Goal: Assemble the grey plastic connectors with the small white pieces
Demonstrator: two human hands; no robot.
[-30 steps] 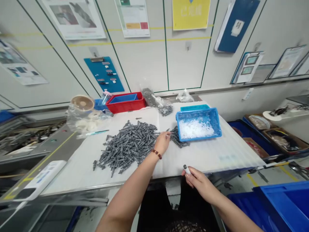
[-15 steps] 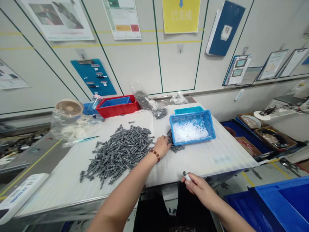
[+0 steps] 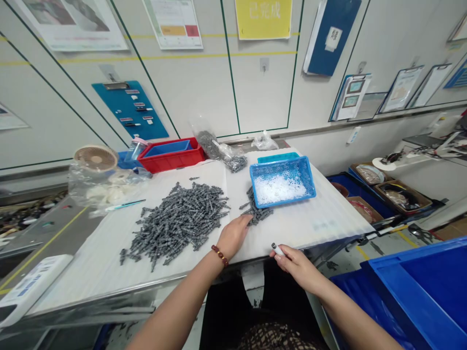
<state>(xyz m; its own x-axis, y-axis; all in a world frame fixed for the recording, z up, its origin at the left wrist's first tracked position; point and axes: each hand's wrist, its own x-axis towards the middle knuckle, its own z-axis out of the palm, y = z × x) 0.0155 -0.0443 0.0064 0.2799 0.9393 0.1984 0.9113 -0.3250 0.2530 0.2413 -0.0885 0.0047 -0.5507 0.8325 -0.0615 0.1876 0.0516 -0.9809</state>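
Observation:
My left hand [image 3: 234, 236], with a beaded bracelet at the wrist, is closed at the near edge of a small pile of grey ribbed parts [image 3: 260, 215]. Its fingertips are partly hidden, and I cannot make out what they hold. That pile lies against the left and front of a blue bin [image 3: 282, 201] of small white rings [image 3: 279, 188]. A larger heap of the same grey parts [image 3: 178, 218] covers the table to the left. Near the front edge, my right hand [image 3: 294, 262] grips a short white cylindrical tool [image 3: 278, 250] with a dark tip.
Behind the heap stand a red bin [image 3: 171, 158] and plastic bags of parts [image 3: 235, 163]. A fan [image 3: 95, 158] and crumpled bags occupy the back left. A white device [image 3: 34, 287] lies at the left front; large blue crates [image 3: 419, 287] stand at the lower right.
My left hand has drawn back from the small pile, toward me and slightly left. My right hand still grips the white tool and has hardly moved. The view has shifted slightly.

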